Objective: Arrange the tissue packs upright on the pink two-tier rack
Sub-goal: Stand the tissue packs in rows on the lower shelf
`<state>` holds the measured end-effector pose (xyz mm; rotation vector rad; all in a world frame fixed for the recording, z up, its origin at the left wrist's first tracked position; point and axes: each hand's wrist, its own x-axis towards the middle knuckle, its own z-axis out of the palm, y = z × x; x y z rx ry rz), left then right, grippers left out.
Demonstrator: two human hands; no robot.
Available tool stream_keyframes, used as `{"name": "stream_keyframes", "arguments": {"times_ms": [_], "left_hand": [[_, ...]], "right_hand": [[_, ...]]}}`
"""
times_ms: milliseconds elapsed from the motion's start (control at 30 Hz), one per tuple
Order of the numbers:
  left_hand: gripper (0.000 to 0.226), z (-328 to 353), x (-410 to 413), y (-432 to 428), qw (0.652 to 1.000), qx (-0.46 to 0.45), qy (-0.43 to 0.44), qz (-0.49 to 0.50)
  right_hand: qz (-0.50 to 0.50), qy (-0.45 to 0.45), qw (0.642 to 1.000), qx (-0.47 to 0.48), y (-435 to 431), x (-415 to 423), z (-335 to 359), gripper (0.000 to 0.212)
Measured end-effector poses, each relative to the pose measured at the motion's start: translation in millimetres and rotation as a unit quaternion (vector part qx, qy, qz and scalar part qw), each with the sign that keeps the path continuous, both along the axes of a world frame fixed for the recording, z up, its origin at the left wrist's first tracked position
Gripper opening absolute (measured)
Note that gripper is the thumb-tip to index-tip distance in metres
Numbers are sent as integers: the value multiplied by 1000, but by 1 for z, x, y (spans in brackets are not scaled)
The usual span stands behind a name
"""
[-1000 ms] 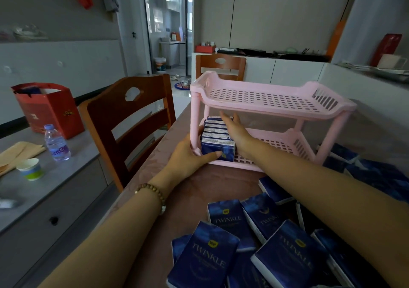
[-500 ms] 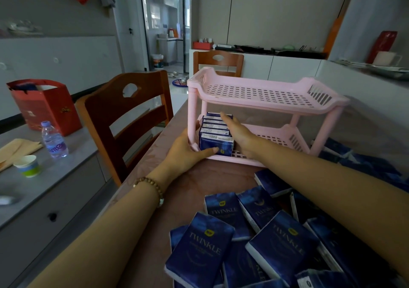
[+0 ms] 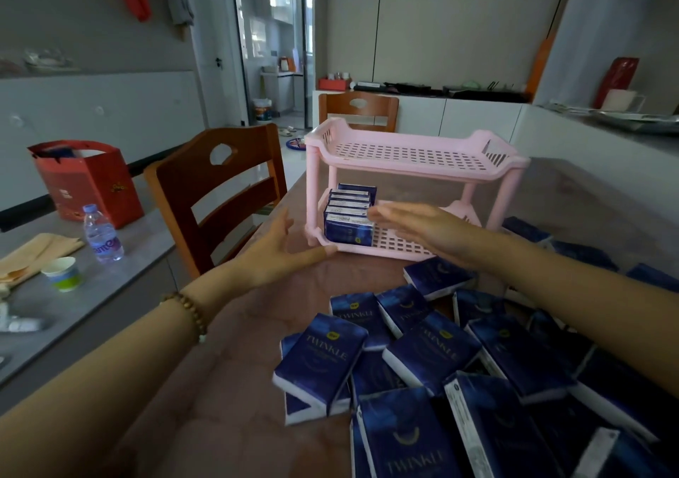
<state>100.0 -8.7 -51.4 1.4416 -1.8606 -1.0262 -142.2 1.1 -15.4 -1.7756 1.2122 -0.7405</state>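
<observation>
racked: dark-blue tissue packs (image 3: pixel 349 220) stood upright on lower tier of pink plastic two-tier rack (image 3: pixel 404 173)
unracked: loose pile (image 3: pixel 433 352) lay waiting
hands: left hand (image 3: pixel 279 253), right hand (image 3: pixel 422 227) were spread, empty

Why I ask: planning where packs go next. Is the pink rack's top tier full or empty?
Empty: the top tier shows only its bare slotted floor; the upright tissue packs stand on the lower tier.

Pink slotted plastic two-tier rack (image 3: pixel 411 156), upright. Holds at left end of lower tier a row of dark blue rectangular tissue packs (image 3: pixel 349 216), upright, touching. Near its front, loose heap of same packs (image 3: pixel 430 356), flat, overlapping.
</observation>
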Motion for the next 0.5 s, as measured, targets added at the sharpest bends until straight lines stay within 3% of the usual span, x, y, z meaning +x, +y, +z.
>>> {"name": "stream_keyframes", "arguments": {"times_ms": [133,267,367,500], "left_hand": [[121,2,15,37,999,1,-27,-30],[78,4,23,75,985,-16,-88,-147],[58,2,16,94,979,47,-56,-193],[45,1,9,103,984,60,-42,-163]], "right_hand": [[44,44,998,-17,25,-2,-4,32],[91,106,990,18,41,11,-6,46],[116,175,974,83,47,21,-8,68],[152,184,964,114,58,27,-5,61]]}}
